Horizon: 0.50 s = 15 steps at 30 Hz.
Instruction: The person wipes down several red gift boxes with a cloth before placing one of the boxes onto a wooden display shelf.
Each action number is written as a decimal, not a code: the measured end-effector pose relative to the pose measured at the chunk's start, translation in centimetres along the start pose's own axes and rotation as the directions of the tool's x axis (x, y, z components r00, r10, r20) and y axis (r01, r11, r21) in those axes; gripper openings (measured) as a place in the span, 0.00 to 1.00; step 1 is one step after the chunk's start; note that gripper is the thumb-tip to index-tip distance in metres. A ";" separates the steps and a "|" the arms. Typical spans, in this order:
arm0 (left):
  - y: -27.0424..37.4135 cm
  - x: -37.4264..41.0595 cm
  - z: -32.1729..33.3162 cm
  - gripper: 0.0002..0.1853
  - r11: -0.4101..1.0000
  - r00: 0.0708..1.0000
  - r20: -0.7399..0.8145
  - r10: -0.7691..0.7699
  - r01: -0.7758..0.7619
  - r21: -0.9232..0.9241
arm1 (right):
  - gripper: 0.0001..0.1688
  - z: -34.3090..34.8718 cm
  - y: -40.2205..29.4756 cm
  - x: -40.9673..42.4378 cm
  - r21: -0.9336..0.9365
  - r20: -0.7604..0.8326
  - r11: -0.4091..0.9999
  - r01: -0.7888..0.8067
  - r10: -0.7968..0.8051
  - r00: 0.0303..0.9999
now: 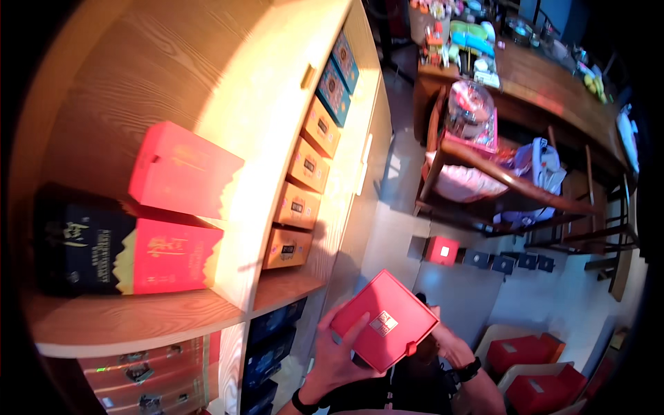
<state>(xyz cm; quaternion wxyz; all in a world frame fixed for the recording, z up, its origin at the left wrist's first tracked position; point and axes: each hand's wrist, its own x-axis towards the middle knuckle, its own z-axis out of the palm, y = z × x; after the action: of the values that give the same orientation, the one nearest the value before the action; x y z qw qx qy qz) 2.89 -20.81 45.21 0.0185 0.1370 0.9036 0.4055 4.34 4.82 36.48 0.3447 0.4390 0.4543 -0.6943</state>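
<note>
A square red gift box (373,332) with a gold emblem and a small red ribbon tab is held up before my body. My left hand (334,347) grips its left side, the thumb lying on the lid. On the box's right edge is my right hand (442,332), its fingers mostly hidden behind the box. To the left, a wooden cabinet (233,306) holds orange boxes (296,207), patterned teal boxes (333,91) and dark blue boxes (270,358). Red boxes (179,259) and a black box (78,249) stand on its upper shelf.
Another red box (442,251) and several dark boxes (503,264) sit on the floor. Wooden chairs (508,176) carrying bags stand by a cluttered wooden table (544,83). At lower right, pale bins (493,337) contain more red boxes (519,353).
</note>
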 end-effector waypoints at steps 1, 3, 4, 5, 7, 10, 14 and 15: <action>0.9 0.4 -0.8 0.64 1.000 1.000 -0.009 0.014 -0.014 -0.013 | 0.21 1.1 -1.1 -2.0 0.050 -0.021 0.998 0.026 -0.025 0.999; 2.9 1.2 -2.6 0.65 0.998 0.999 -0.023 0.040 -0.041 -0.042 | 0.28 1.6 -2.4 -4.7 0.100 0.030 0.995 0.014 -0.017 0.999; 3.4 1.0 -3.2 0.67 0.998 0.998 -0.030 0.061 -0.062 -0.027 | 0.31 1.5 -2.2 -5.3 0.077 0.023 0.996 0.038 -0.040 0.999; 4.1 1.0 -3.8 0.67 0.998 0.998 -0.046 0.053 -0.055 -0.036 | 0.35 1.5 -2.0 -5.5 0.055 0.018 0.997 0.061 -0.063 0.998; 5.7 1.3 -4.9 0.68 0.997 0.996 -0.082 0.043 -0.048 -0.057 | 0.39 -0.1 -1.6 -4.6 -0.088 0.121 0.987 0.133 -0.122 0.985; 8.4 2.2 -6.6 0.68 0.998 0.996 -0.082 0.043 -0.039 0.052 | 0.36 -0.3 -3.2 -7.0 -0.083 0.197 0.989 0.120 -0.102 0.975; 11.6 3.2 -9.5 0.65 0.998 0.984 -0.167 0.059 -0.058 0.009 | 0.42 2.7 -7.0 -12.5 -0.023 0.288 0.990 0.140 -0.128 0.949; 12.3 3.4 -10.1 0.63 0.997 0.979 -0.193 0.060 -0.067 -0.032 | 0.42 3.0 -7.4 -12.5 -0.013 0.269 0.987 0.162 -0.152 0.951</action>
<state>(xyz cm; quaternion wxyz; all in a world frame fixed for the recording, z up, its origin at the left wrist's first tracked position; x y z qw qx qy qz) 1.08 -19.45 61.32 -0.0789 0.1255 0.8884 0.4344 1.67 5.58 51.03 0.3541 0.2980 0.4494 -0.7641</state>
